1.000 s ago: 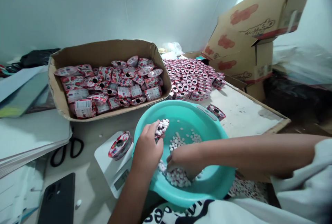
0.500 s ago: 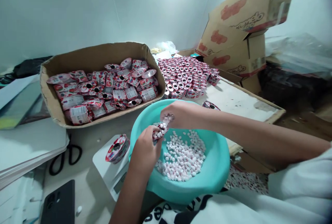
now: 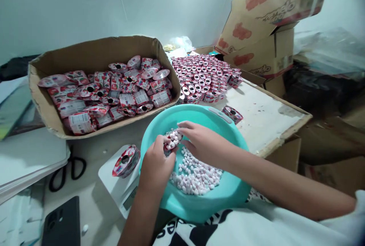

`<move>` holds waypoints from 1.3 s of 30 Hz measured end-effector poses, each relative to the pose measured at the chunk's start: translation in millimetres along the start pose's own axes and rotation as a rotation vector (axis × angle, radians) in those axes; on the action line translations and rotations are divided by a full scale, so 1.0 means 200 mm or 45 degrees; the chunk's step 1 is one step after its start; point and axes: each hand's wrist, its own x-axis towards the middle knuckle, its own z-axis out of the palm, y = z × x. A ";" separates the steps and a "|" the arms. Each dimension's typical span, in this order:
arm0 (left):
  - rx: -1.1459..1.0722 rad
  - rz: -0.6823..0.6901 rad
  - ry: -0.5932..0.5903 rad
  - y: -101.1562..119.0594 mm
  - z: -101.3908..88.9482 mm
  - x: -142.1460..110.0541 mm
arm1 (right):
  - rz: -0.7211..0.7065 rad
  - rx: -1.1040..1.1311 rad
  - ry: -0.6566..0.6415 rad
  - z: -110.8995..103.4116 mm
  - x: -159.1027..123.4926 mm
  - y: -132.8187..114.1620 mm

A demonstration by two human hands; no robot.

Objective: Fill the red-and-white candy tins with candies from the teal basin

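My left hand (image 3: pixel 158 156) is closed around a small red-printed candy packet (image 3: pixel 168 148) over the left part of a turquoise basin (image 3: pixel 234 196). White candies (image 3: pixel 174 136) are heaped at the packet's mouth. At the right side of that heap is my right hand (image 3: pixel 199 139), fingers stretched out and thumb apart, with nothing visible held in it. Its fingertips are close to the heap; whether they touch it I cannot tell. Loose white candies (image 3: pixel 196 177) lie across the basin's bottom, below both hands.
Filled packets (image 3: pixel 125 162) rest on a white scale (image 3: pixel 110 173) left of the basin. Behind stand a carton (image 3: pixel 94 50) of packets, many empty-looking packet shells (image 3: pixel 202 75) and stacked boxes (image 3: pixel 256 37). A single packet (image 3: pixel 232 113), scissors (image 3: pixel 68 170) and phone (image 3: pixel 61 223) lie around.
My right hand has opened out from its closed pose over the packet and moved slightly down and right. Candies in it have joined the heap, which looks fuller. The view has shifted a little.
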 end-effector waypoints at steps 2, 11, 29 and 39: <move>0.020 0.041 -0.001 0.00 0.00 0.00 | -0.023 0.011 0.081 0.05 -0.03 -0.04; -0.058 0.102 -0.004 0.00 0.01 0.00 | -0.061 0.278 0.270 0.02 -0.01 0.00; 0.123 0.252 0.223 0.01 0.02 0.03 | -0.487 0.005 0.138 0.03 -0.02 0.07; 0.168 0.268 0.279 0.02 0.01 0.04 | -0.478 -0.048 0.186 0.00 -0.02 0.10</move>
